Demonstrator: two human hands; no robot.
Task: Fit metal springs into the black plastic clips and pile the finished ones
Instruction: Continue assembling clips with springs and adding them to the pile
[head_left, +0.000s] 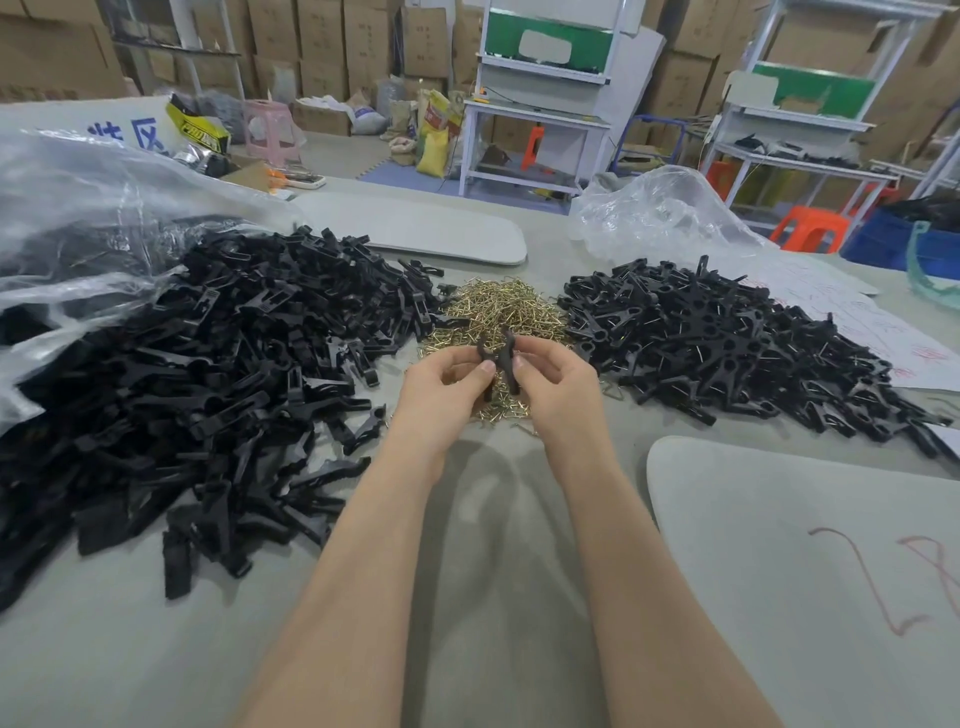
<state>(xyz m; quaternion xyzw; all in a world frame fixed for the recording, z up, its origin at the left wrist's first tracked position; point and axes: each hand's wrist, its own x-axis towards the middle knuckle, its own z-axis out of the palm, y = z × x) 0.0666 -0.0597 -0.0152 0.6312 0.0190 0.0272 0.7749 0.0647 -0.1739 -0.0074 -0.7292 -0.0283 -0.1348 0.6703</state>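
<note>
Both my forearms reach forward over the table (467, 597). My left hand (441, 387) and right hand (553, 384) meet, fingers curled, pinching a black clip (501, 358) between them above the springs (493, 312).

Two bare forearms reach forward from the lower edge and draw together toward the middle, the left forearm (363, 545) slanting right and the right forearm (634, 545) slanting left. The wrists sit near each other but apart. The left hand (441, 387) and the right hand (558, 387) face one another, fingers curled inward, thumbs uppermost. Between their thumbs and fingertips both pinch the black clip parts (500, 356), held upright and raised off the bench.
</note>
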